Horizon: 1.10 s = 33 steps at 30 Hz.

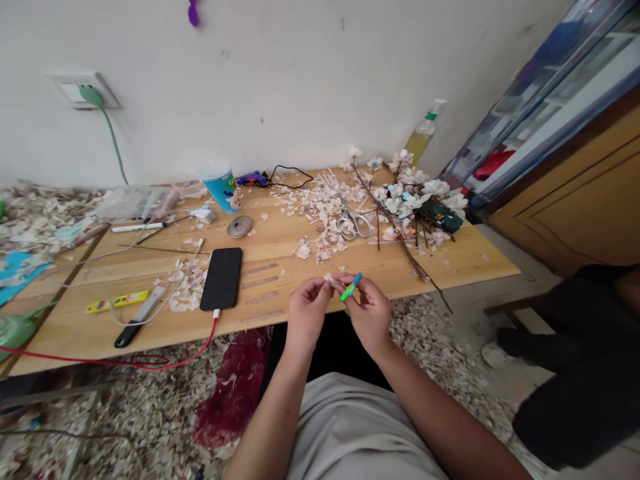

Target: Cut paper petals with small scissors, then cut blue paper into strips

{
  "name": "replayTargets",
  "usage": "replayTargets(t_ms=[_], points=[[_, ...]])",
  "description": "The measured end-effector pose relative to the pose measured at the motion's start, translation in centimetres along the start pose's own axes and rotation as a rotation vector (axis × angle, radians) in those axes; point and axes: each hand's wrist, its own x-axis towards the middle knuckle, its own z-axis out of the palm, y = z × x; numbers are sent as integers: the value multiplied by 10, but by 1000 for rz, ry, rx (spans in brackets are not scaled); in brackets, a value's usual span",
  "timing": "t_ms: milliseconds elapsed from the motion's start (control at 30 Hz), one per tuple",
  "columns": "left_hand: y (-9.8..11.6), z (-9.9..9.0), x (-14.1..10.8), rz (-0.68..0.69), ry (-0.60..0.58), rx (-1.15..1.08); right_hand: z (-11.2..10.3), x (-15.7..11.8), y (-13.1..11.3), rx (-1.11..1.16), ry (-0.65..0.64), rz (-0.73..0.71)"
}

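Observation:
Just past the table's front edge, both my hands meet close together. My left hand [306,312] is closed in a pinch around a small pale petal-like piece [329,278]. In my right hand [371,312] is a slim blue and green tool [351,287], slanting up to the right; its exact kind is unclear. The fingertips of my right hand come up to the pale piece from the other side. Beyond my hands lie loose pale flakes [323,250] and scissors [354,225] with grey handles.
Branches with white blossoms [413,190] lie at the right, one twig overhanging the edge. A bottle [421,137] stands behind them. Leftward are a phone [221,279] on a red cable, a blue cup [220,189] and a utility knife [140,317]. Someone in dark clothes [585,373] sits at right.

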Motion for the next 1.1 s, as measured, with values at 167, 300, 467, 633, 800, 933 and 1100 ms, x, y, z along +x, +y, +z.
replayTargets(t_ms=[167,300,467,633,800,933,1100], points=[[-4,-1,2,-4,-12,38,-1,2,0,43,-16,91],[-7,-4,3,47,6,164,-2,4,0,69,-30,141],[-7,-7,5,54,24,137,-4,5,1,36,-19,137],[-9,-11,7,46,41,140,-11,5,-8,-251,-57,-181],[-9,-11,5,29,-47,112,-16,10,-13,-523,-186,-477],[-8,-10,4,38,-88,136,-19,13,-6,-557,-189,-546],[-3,-10,3,33,-187,167,-24,13,-3,-586,-207,-552]])
